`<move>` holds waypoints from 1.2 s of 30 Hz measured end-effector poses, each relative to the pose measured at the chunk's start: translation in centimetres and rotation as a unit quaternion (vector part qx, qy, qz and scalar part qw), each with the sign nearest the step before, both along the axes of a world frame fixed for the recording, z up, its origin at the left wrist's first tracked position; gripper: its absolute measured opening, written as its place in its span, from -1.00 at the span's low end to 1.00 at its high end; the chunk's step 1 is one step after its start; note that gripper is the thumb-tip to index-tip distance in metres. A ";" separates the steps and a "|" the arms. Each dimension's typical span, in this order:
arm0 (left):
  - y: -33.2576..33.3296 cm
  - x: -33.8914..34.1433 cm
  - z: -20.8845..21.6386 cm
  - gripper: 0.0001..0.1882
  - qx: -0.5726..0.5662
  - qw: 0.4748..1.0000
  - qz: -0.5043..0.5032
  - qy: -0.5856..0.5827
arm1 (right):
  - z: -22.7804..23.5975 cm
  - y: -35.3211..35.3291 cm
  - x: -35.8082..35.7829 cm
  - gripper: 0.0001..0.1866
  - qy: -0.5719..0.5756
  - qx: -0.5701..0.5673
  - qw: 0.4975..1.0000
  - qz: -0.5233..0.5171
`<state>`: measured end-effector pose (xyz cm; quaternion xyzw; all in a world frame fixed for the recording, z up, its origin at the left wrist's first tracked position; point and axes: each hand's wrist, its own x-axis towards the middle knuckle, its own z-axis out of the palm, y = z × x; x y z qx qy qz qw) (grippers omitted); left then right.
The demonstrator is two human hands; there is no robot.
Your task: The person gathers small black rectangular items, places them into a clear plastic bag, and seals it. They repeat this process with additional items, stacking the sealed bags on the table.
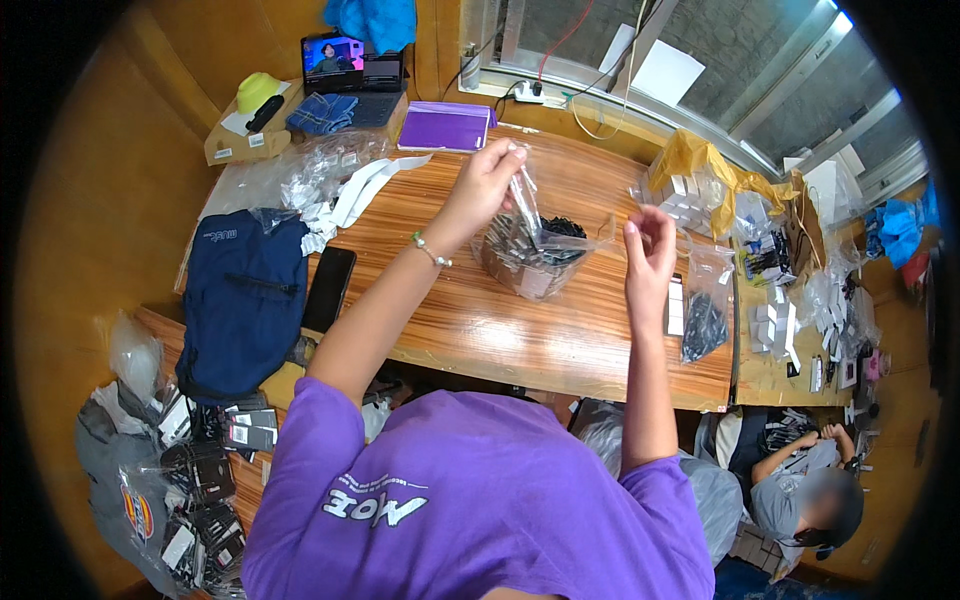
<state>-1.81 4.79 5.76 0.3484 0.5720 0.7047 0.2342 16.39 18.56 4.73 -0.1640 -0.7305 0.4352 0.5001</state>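
My left hand (490, 178) is closed in a pinch on the upper edge of a clear plastic bag (535, 280). The bag rests on the wooden table and bulges with small dark and grey pieces, whose kind I cannot make out; a bundle of black strands (563, 228) shows at its top. To the right of the bag's loose rim, my right hand (652, 245) is raised with its fingers half curled and the thumb apart. Nothing shows between those fingers. A beaded bracelet (430, 250) circles my left wrist.
A dark blue bag (245, 300) and a black phone (329, 288) lie left. Another clear bag of black pieces (706, 325) lies right, near white boxes (684, 200). A laptop (350, 75) and purple folder (445, 127) are far. A person (800, 490) sits lower right.
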 end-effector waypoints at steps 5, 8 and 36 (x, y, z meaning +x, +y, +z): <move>1.2 1.1 1.2 -0.78 0.032 0.998 -0.028 -0.040 | 4.5 1.5 -3.3 -0.85 -0.354 0.021 0.873 0.335; 1.3 1.3 0.9 -0.80 0.022 0.996 -0.049 -0.068 | 3.9 2.1 -6.0 -0.72 -0.529 0.011 0.692 0.491; 1.0 0.5 0.0 -0.78 0.020 0.993 -0.086 -0.072 | -1.5 0.4 -8.7 -0.81 -0.533 0.231 0.651 0.489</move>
